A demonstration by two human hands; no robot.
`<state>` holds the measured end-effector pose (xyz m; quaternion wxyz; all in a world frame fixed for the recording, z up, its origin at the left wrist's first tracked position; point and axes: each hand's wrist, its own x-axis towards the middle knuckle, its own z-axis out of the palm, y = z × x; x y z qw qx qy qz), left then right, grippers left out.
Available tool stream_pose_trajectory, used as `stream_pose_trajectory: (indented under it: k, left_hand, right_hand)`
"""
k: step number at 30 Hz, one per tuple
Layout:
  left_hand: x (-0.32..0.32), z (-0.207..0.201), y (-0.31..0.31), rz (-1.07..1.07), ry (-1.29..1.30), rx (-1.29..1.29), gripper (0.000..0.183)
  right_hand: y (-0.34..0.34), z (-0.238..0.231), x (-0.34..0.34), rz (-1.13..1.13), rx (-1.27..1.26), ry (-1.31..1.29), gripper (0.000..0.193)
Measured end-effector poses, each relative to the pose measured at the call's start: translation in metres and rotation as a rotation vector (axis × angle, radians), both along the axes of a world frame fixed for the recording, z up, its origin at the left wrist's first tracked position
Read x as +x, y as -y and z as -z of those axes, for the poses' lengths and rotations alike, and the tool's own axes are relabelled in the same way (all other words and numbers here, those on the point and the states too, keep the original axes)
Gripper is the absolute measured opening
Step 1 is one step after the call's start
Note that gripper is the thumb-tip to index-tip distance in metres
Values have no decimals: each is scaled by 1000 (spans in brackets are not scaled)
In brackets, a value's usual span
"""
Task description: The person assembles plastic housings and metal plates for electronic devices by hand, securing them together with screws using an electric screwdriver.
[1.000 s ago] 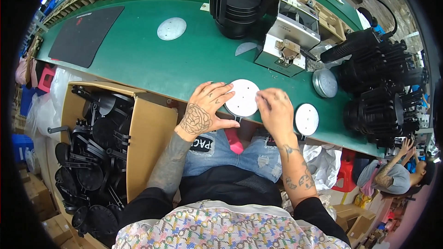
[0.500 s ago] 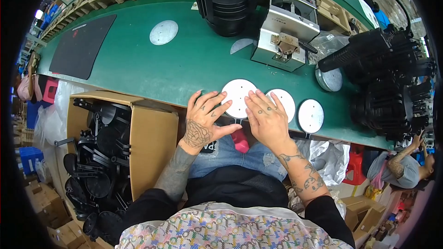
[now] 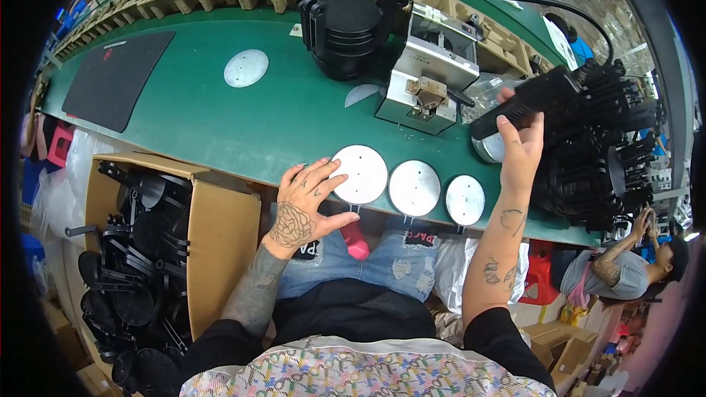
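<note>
My left hand (image 3: 303, 202) lies with its fingers spread, fingertips on the left edge of a round pale disc (image 3: 360, 175) set in a black holder at the table's front edge. Two similar discs, a middle one (image 3: 414, 188) and a smaller one (image 3: 465, 199), sit in a row to its right. Farther right, my right hand (image 3: 521, 143) is closed round a black ribbed cylinder (image 3: 526, 103), thumb on the near side and fingertips showing beyond it. The cylinder's near end hides part of a stack of silver discs (image 3: 488, 150). Its kind is unclear.
A metal feeder machine (image 3: 428, 77) stands at mid-table, with stacked black parts (image 3: 349, 29) to its left. More black parts (image 3: 610, 169) pile up at right. A loose disc (image 3: 246, 68) and a dark mat (image 3: 118, 81) lie left. A carton (image 3: 224, 250) holds black parts.
My right hand has left the discs and reached right and away, closing round the black ribbed cylinder. My left hand stays by the left disc. The whole view has shifted slightly.
</note>
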<state>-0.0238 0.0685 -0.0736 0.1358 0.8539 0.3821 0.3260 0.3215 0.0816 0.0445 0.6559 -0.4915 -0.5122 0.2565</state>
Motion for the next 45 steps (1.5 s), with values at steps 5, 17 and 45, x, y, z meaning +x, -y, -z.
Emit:
stream_pose_trajectory:
  k: [5, 17, 45]
  left_hand:
    - [-2, 2, 1, -9, -4, 1, 66]
    - [2, 5, 1, -3, 3, 23, 66]
    - [1, 5, 0, -17, 15, 24, 69]
  right_hand:
    - [-2, -13, -20, -70, -19, 151, 50]
    - [-95, -18, -75, -80, 238, -118, 28]
    - [-15, 45, -162, -390, 59, -368, 39]
